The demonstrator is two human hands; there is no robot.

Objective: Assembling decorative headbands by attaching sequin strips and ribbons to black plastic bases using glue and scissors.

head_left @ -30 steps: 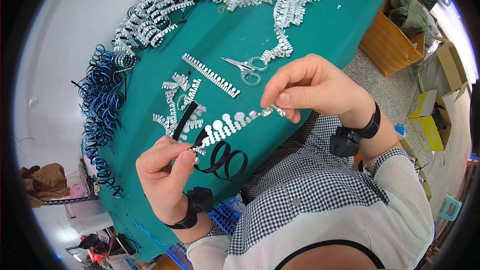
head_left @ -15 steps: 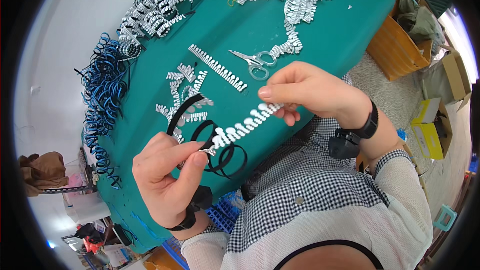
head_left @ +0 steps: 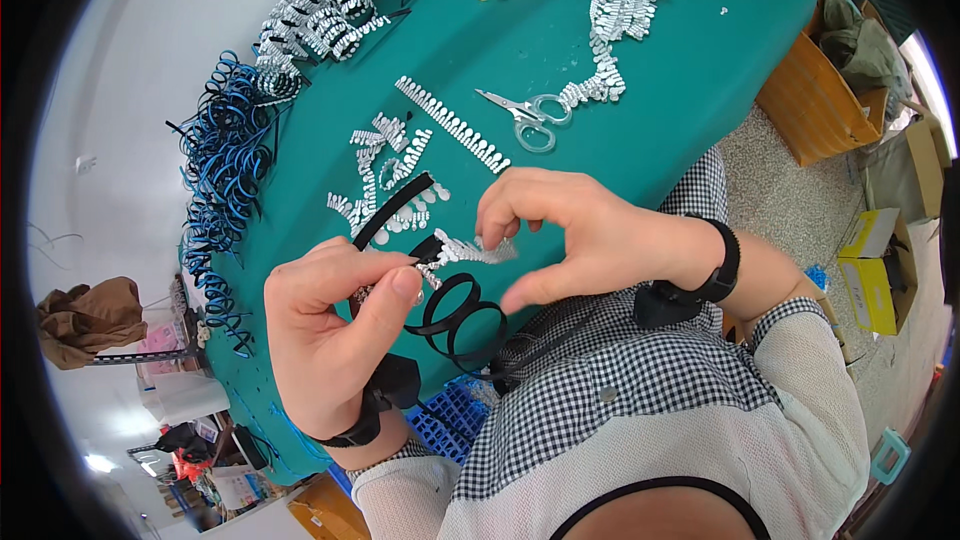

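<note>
Between the thumb and index finger of my left hand (head_left: 340,330) are a black ribbon and the end of a white scalloped trim strip (head_left: 460,248). The ribbon's loose coils (head_left: 480,335) hang to the right of that hand, and a stiff black length (head_left: 393,210) sticks up behind the fingers. The strip juts toward my right hand (head_left: 575,240), its far end blurred by the curled fingertips. That hand's thumb stands well apart from the fingers, without a grip on the strip. Whether the fingertips touch it is unclear.
On the green table (head_left: 680,70) lie scissors (head_left: 530,118), a straight white trim strip (head_left: 455,125) and trim offcuts (head_left: 375,155). A white trim heap (head_left: 625,0), black-and-white coils (head_left: 320,15) and blue-black coils (head_left: 225,140) line the far and left edges. A blue basket (head_left: 445,430) sits below.
My right hand has let go of the trim's far end and moved left and down, its thumb now spread. The strip has swung shorter in view. The whole view has shifted slightly.
</note>
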